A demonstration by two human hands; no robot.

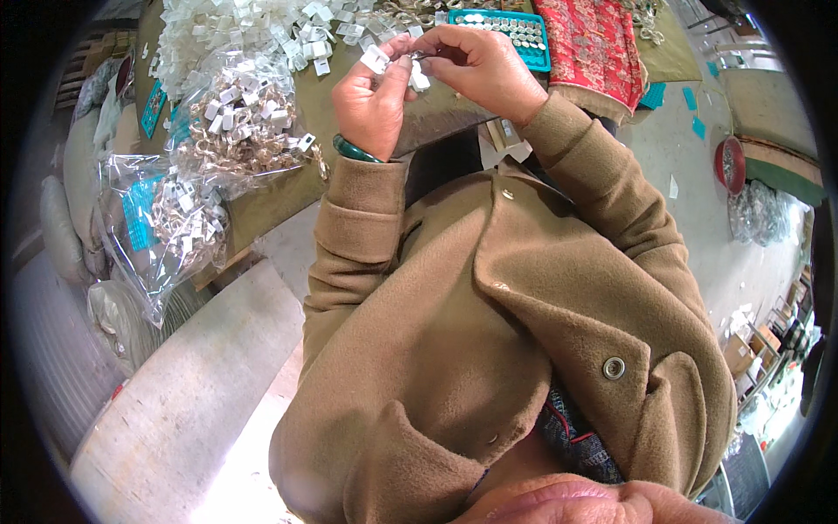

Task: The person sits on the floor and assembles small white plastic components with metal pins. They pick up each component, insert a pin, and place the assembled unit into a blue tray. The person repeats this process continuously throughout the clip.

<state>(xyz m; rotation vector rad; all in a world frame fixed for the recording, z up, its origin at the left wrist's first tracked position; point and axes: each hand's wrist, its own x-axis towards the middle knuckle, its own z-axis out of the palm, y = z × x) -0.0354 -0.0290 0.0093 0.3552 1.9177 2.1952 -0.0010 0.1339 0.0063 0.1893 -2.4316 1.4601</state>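
Observation:
My left hand (371,100), with a dark green bangle at its wrist, is closed in a pinch. A small white plastic tag (375,59) sticks out between its fingers. My right hand (484,72) meets it at the fingertips, pinching something tiny that I cannot make out. Just below the joined fingertips hangs a second white piece (420,79). Close behind my right hand lies a teal tray (546,45) with rows of round, silvery pieces. Beyond my left hand spreads a heap of translucent white tags (236,31).
Left on the table stands a clear bag (249,118) of tags with beige cords; a second bag (188,218) hangs at the edge. A red patterned cloth (589,52) lies right of the tray. A pale bench (188,375) is lower left, a red bowl (729,166) far right.

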